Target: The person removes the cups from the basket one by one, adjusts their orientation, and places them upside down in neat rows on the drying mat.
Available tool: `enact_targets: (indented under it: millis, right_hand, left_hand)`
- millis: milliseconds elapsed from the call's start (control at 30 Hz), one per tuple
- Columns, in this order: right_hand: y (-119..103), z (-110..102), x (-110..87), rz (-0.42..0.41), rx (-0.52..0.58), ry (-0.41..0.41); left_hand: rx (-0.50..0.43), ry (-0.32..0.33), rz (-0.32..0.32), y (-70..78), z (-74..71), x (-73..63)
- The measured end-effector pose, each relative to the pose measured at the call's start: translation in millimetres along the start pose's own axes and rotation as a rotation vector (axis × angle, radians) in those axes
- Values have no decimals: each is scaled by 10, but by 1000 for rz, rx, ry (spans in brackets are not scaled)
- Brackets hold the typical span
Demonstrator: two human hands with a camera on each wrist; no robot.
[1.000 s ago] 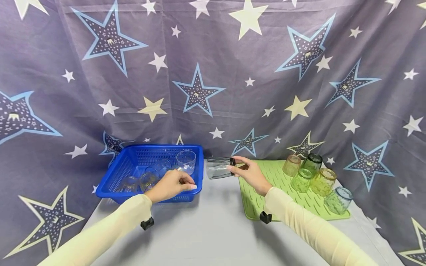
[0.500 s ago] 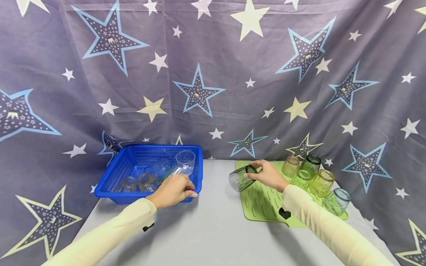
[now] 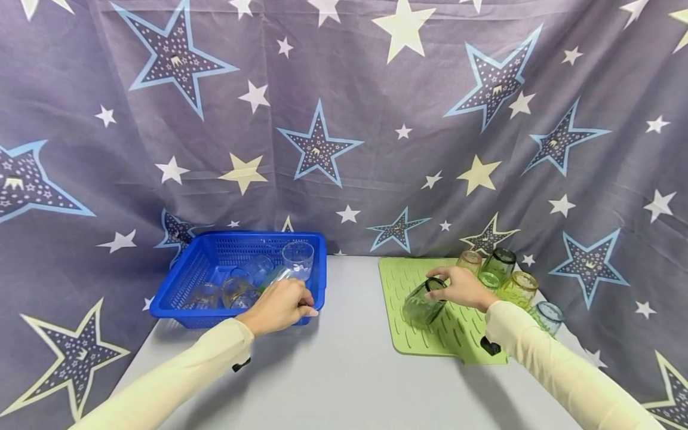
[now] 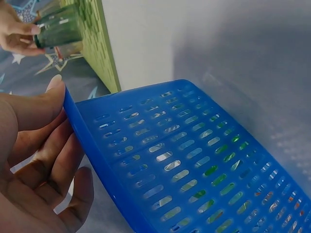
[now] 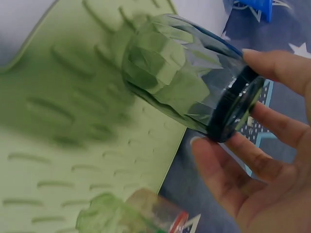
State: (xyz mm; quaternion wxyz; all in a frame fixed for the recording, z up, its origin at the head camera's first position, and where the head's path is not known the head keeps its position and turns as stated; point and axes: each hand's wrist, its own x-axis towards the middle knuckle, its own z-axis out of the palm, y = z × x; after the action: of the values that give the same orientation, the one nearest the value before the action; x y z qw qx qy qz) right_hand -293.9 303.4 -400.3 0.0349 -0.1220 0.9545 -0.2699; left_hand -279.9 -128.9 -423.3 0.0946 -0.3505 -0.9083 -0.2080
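Head view, blue basket (image 3: 242,245) of glasses (image 3: 297,260), tilted dark glass (image 3: 421,307)

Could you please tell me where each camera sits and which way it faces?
Head: on the person's head, facing forward and down at the blue basket, green mat and starry backdrop; left hand, right hand and sleeves show.
Left wrist: on that wrist, facing the basket's slotted wall; the left hand shows large, the right at upper left.
Right wrist: on that wrist, facing the tinted glass over the mat; the right hand shows.
Shared: all three views show that glass.
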Motion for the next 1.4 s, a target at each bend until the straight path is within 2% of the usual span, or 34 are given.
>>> enact_targets:
  millis: [533, 867, 1167, 1400]
  right_hand:
    - [426, -367, -316, 62, -135, -88]
    - [629, -512, -416, 54, -249, -111]
    - [762, -678, -503, 63, -260, -136]
    - [871, -709, -537, 89, -266, -156]
  left_hand:
    - [-10, 1, -15, -13, 23, -6]
    - [-30, -46, -43, -9, 15, 33]
    - [-59, -18, -47, -21, -2, 54]
    - [-81, -25, -61, -21, 1, 43]
